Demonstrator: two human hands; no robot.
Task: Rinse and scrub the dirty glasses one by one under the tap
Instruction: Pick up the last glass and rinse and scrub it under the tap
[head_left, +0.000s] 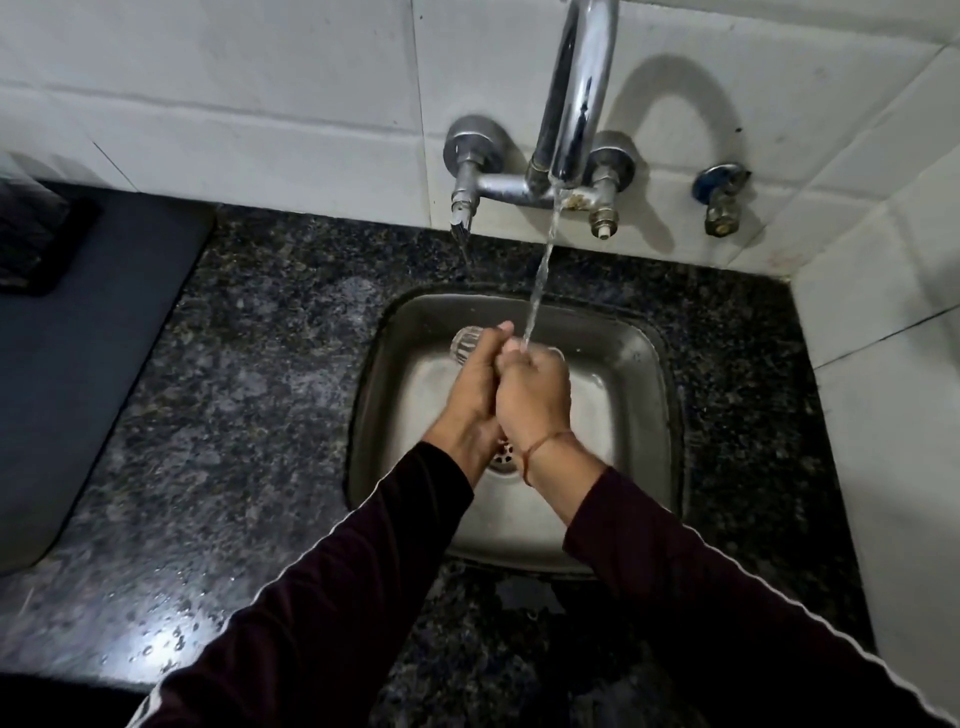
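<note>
Hands together over sink (644, 415): L hand (475, 382) grip grasping glass (464, 343); R hand (532, 392) grip unclear.

Left hand (475, 379) and right hand (532, 392) pressed together, fingers curled, both grips closed on a glass (464, 340), forearms converging

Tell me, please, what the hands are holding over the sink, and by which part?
Left hand grips a clear glass around its side; right hand closes over the other end under the water.
</note>
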